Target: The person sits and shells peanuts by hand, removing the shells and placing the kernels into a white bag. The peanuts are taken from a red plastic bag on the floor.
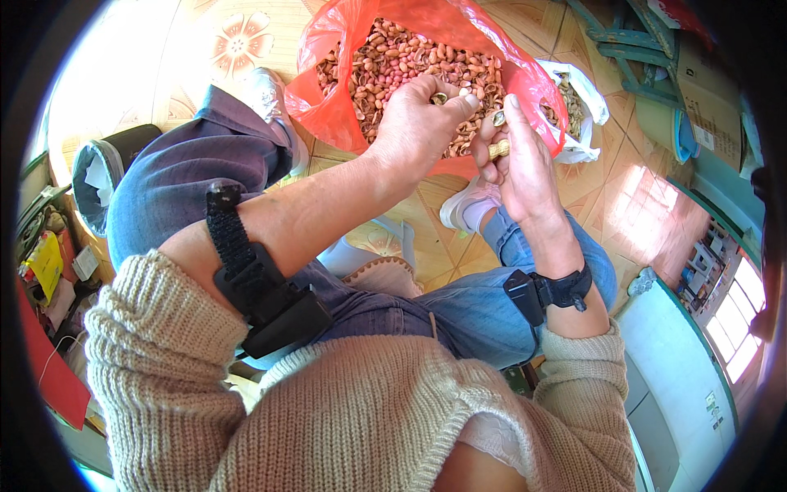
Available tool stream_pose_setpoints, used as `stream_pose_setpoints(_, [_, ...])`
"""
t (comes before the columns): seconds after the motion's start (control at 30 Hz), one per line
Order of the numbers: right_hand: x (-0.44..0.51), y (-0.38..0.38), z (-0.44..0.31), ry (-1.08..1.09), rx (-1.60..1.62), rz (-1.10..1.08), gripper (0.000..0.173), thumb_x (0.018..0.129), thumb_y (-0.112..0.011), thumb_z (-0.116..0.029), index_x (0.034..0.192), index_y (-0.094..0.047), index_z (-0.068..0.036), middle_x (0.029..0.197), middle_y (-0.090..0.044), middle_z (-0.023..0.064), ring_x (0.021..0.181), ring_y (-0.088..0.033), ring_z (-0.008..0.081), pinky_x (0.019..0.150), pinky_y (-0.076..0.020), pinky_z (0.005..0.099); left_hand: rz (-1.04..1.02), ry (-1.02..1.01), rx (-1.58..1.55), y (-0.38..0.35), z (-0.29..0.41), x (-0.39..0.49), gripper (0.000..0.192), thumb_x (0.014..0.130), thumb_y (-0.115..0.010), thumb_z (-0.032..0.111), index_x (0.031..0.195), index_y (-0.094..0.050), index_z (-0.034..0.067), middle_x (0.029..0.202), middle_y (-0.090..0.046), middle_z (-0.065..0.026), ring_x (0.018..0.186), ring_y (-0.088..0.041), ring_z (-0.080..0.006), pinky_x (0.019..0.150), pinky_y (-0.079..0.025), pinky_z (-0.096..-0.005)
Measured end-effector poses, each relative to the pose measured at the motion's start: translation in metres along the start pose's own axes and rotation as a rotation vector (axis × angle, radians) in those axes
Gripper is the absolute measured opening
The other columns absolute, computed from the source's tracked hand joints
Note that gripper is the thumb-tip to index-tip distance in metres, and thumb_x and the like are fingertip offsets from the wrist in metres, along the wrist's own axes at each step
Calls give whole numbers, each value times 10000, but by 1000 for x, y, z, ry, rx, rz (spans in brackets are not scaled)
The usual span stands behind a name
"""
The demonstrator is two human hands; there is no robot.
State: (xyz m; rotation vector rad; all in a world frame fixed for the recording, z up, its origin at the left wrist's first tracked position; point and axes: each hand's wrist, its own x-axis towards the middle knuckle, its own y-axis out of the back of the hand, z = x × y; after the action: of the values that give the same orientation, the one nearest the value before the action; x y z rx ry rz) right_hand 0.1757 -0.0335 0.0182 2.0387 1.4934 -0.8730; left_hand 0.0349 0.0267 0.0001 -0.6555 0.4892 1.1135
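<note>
A large red plastic bag (326, 126) stands open on the floor before me, holding peanut shells (473, 67) and pinkish shelled peanuts (388, 72). Over its near side is my left hand (418, 117), with a piece of peanut shell (438, 98) between the fingers and a pale bit at the thumb tip. Close beside it, to the right, my right hand (519, 154) holds a whole unshelled peanut (499, 149) against the curled fingers. An opened half shell (497, 118) sits at that hand's fingertips. The two hands are slightly apart.
Behind the red bag's right side, a white plastic bag (591, 104) holds more peanuts in shells. A lined waste bin (92, 184) is at the left. A green wooden stool or rack (639, 49) and a cardboard box (710, 104) stand at the upper right. My shoes flank the red bag.
</note>
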Motion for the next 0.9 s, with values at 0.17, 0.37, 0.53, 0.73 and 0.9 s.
stream_pose_setpoints(0.17, [-11, -18, 0, 516, -391, -79, 323, 957, -573, -376, 956, -584, -53, 688, -586, 10, 632, -516, 59, 552, -391, 223, -52, 194, -317, 4, 1, 5, 193, 867, -580, 230, 928, -600, 48, 759, -584, -52, 644, -555, -134, 588, -454, -280])
stream_pose_setpoints(0.37, [-9, -5, -7, 240, -63, -48, 394, 1022, -420, -378, 1134, -550, -23, 706, -555, 3, 636, -485, 57, 554, -375, 188, -142, 233, -412, 6, 5, 2, 178, 862, -548, 217, 895, -590, 48, 810, -602, -71, 680, -580, -161, 627, -486, -295])
stream_pose_setpoints(0.53, [3, 5, -3, 46, 341, -73, 389, 1015, -416, -395, 1145, -557, -57, 985, -634, 58, 820, -582, 128, 684, -443, 241, -266, 251, -390, 6, 12, -1, 165, 864, -532, 190, 899, -592, 40, 823, -611, -79, 721, -602, -172, 645, -488, -290])
stream_pose_setpoints(0.73, [3, 4, -1, 196, 433, -129, 344, 1005, -441, -366, 1122, -546, -60, 1119, -588, 116, 1044, -563, 217, 923, -477, 385, -258, 142, -399, 0, 12, -2, 157, 824, -524, 130, 940, -568, 33, 825, -636, -98, 712, -655, -181, 615, -500, -290])
stream_pose_setpoints(0.9, [3, 2, -2, 163, 483, -194, 323, 1015, -424, -334, 1134, -539, -57, 1172, -582, 127, 1114, -545, 233, 989, -444, 412, -251, 94, -356, 1, 7, 1, 134, 826, -596, 77, 942, -537, 44, 848, -640, -84, 702, -651, -172, 618, -505, -290])
